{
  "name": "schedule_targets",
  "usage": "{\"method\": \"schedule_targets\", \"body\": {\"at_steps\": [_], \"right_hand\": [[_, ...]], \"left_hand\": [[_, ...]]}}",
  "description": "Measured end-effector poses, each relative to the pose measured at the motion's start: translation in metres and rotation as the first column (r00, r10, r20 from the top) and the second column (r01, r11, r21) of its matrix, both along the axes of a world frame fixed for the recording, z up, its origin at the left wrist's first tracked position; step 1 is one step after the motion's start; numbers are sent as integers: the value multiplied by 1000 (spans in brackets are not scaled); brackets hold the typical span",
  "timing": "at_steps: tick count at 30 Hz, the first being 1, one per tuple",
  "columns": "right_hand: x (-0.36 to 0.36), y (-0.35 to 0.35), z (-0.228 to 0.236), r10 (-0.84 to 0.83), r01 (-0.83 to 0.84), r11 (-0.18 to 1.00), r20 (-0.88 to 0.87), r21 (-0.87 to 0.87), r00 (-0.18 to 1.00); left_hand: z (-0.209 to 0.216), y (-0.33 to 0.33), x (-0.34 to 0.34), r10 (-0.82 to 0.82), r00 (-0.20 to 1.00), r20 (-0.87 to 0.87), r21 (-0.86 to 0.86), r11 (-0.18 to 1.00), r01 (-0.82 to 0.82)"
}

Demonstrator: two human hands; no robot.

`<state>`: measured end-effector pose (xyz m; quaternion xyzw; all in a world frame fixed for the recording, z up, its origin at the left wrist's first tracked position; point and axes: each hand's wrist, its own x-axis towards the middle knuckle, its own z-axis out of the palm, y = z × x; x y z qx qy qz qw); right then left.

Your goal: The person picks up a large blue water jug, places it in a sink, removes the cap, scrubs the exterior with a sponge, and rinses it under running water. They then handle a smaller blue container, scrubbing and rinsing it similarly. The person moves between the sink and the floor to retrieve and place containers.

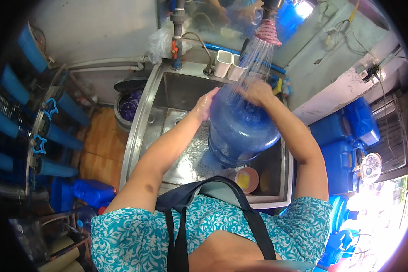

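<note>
A large blue water jug [240,129] stands in the steel sink [137,120], its neck end toward the tap. My left hand [207,104] holds the jug's left shoulder, palm against the plastic. Over the jug's top, my right hand [257,92] is curled near the neck, partly veiled by falling water. Whatever those fingers may hold is hidden. Water streams in many jets from a tap wrapped in pink cloth [267,32] onto the right hand and the jug.
A pink bowl [250,180] with something yellow sits in the sink's near right corner. White containers [223,63] stand on the back ledge beside a pipe with a red valve [174,46]. Blue jugs [342,156] are stacked at right; a lidded bin [121,106] stands left.
</note>
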<state>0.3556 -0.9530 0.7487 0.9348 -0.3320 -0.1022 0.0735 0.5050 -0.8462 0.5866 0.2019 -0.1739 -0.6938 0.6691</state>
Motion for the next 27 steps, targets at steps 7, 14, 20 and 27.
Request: {"method": "schedule_targets", "body": {"at_steps": [7,14,20,27], "right_hand": [[-43,-27,-2,-212,223,968,100,-112,972],[-38,36,-12,659,-646,751,98,-135,746],[8,69,-3,835,-831,534,61,155,547],[19,-2,15,-60,79,989,-150,126,987]], "left_hand": [[24,58,-76,371,773,515,-27,908,-418],[-5,16,-39,263,946,191,94,954,-284],[-31,-36,4,-33,997,67,168,986,21],[-27,-61,103,1,831,556,427,858,-286]]}}
